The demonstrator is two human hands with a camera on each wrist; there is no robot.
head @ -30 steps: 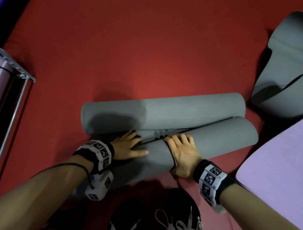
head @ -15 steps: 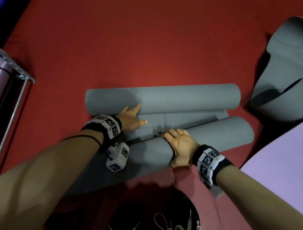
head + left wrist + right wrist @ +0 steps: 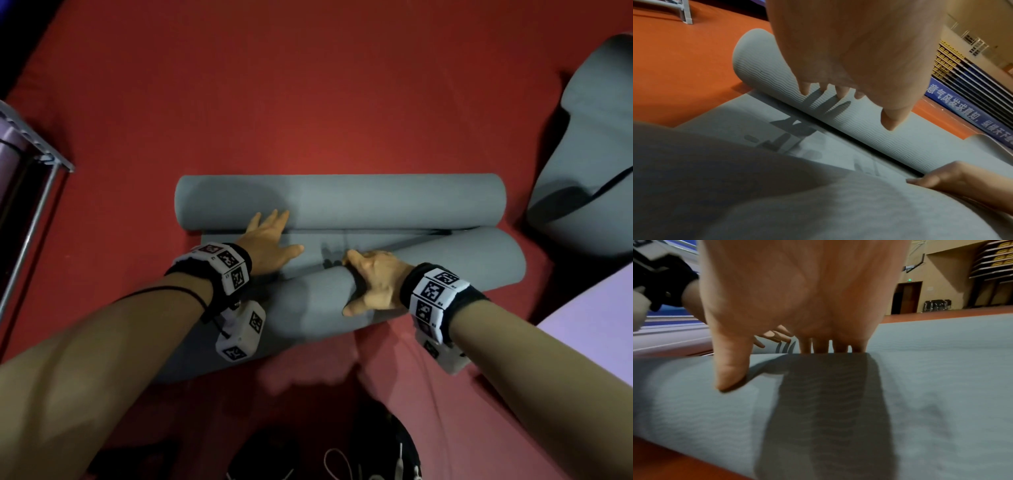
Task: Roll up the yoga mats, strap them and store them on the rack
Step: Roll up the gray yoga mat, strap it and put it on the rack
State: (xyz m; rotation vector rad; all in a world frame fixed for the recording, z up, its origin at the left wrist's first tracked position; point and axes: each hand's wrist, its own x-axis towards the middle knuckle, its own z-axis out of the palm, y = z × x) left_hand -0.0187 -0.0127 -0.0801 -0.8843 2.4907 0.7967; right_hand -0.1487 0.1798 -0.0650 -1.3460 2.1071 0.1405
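Grey mat on the red floor, rolled from both ends.
Left hand rests spread fingers against the far roll; right hand lies over the near roll, fingers together, straight.

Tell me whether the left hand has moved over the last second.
Yes. The left hand moved forward off the near grey roll, onto the far grey roll.

Left hand reached the far roll.
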